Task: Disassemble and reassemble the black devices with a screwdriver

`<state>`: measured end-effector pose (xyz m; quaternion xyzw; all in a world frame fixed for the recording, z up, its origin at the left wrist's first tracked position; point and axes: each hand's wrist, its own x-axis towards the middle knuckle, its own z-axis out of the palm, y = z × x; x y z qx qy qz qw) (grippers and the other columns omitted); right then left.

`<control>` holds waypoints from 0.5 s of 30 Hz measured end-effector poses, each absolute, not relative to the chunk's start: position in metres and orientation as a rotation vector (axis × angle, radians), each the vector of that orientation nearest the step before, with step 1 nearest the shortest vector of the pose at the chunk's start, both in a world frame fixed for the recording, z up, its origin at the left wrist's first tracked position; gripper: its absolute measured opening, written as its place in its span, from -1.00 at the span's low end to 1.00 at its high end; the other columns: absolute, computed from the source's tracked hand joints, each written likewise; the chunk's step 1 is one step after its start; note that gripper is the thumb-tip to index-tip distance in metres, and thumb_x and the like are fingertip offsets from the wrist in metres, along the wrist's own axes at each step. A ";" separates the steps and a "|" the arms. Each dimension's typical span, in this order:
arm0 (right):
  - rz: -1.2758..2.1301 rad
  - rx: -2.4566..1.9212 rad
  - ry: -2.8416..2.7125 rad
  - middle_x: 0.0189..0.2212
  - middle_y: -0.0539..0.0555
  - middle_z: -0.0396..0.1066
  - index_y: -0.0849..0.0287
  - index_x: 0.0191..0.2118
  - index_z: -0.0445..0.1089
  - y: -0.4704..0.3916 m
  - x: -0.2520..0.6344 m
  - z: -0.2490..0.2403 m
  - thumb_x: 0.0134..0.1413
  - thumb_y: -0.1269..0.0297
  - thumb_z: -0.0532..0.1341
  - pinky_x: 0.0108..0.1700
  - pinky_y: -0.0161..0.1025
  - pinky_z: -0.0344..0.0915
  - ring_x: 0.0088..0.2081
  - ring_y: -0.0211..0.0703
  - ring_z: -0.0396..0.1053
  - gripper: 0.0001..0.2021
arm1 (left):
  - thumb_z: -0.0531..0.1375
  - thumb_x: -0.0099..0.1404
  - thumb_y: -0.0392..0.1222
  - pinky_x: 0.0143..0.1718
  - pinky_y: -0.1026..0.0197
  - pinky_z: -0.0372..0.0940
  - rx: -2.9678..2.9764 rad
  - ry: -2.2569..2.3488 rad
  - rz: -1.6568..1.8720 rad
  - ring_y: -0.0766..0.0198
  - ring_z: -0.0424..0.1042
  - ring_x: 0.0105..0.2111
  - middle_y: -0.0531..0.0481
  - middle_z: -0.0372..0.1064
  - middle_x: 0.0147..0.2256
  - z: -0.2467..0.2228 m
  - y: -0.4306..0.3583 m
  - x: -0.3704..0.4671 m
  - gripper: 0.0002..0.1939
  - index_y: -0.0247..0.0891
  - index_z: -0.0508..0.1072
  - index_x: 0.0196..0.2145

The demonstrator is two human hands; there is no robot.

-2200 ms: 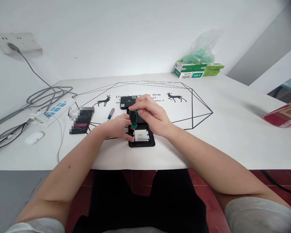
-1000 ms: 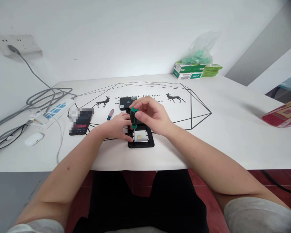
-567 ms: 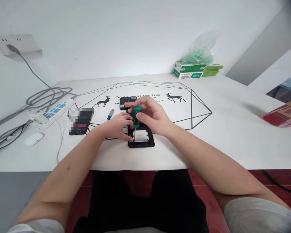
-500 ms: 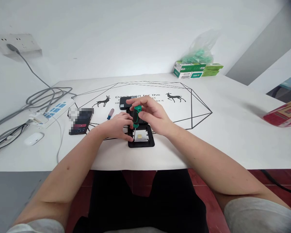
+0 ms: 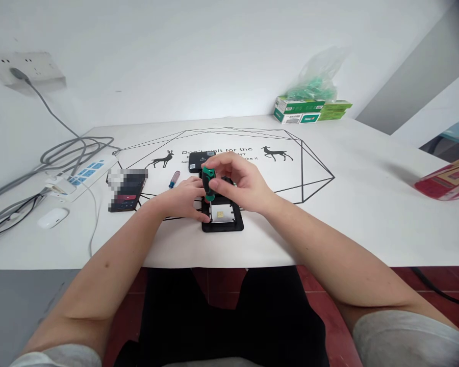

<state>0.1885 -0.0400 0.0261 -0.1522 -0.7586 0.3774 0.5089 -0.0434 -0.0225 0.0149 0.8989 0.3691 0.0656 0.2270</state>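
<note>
My right hand (image 5: 240, 181) grips a green-and-black screwdriver (image 5: 208, 184) by its handle. The shaft points down at the left side of a black device housing (image 5: 224, 229), which lies flat on the table. Inside the housing sits a silvery plate with a small yellowish square (image 5: 220, 214) on it. Against the housing's left edge, my left hand (image 5: 185, 199) holds on, thumb at the near left corner and fingers further back. Whether the screwdriver tip sits in a screw is too small to tell. Just behind, a dark part is mostly covered by my hands.
A black box-shaped device (image 5: 197, 162) lies behind my hands, and a small clear-handled screwdriver (image 5: 174, 179) to the left. Further left are a phone (image 5: 132, 191), a white earbud case (image 5: 53, 218), and a power strip (image 5: 92, 173) with cables. Green boxes (image 5: 300, 106) stand at the back right.
My right hand has shifted the screwdriver slightly left, and its handle now leans the other way, top to the left. My left hand stays at the housing's edge.
</note>
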 end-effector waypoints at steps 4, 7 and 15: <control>1.020 -0.436 -1.781 -0.02 0.04 0.56 0.01 0.01 0.38 -0.047 0.186 0.029 0.15 0.21 0.50 -0.20 -0.18 0.59 -0.21 -0.21 0.54 -0.61 | 0.51 0.17 0.18 0.30 -0.21 0.28 2.473 1.017 0.169 -0.26 0.23 0.33 -0.14 0.46 0.12 0.016 -0.024 -0.042 -0.50 -0.08 0.64 -0.03; 1.015 -0.452 -1.745 0.02 0.06 0.58 0.00 0.03 0.37 -0.047 0.186 0.030 0.17 0.26 0.47 -0.14 -0.13 0.60 -0.16 -0.17 0.58 -0.62 | 0.53 0.16 0.14 0.33 -0.21 0.27 2.459 1.000 0.175 -0.25 0.23 0.34 -0.14 0.42 0.18 0.018 -0.026 -0.042 -0.55 -0.10 0.64 -0.08; 0.833 -0.502 -1.638 0.04 0.06 0.54 -0.06 0.12 0.35 -0.039 0.190 0.027 0.23 0.04 0.48 -0.04 -0.09 0.64 -0.01 -0.09 0.58 -0.55 | 0.50 0.27 -0.05 0.43 -0.19 0.18 2.424 0.862 0.223 -0.14 0.21 0.37 -0.06 0.40 0.24 0.019 -0.027 -0.043 -0.82 0.00 0.71 -0.16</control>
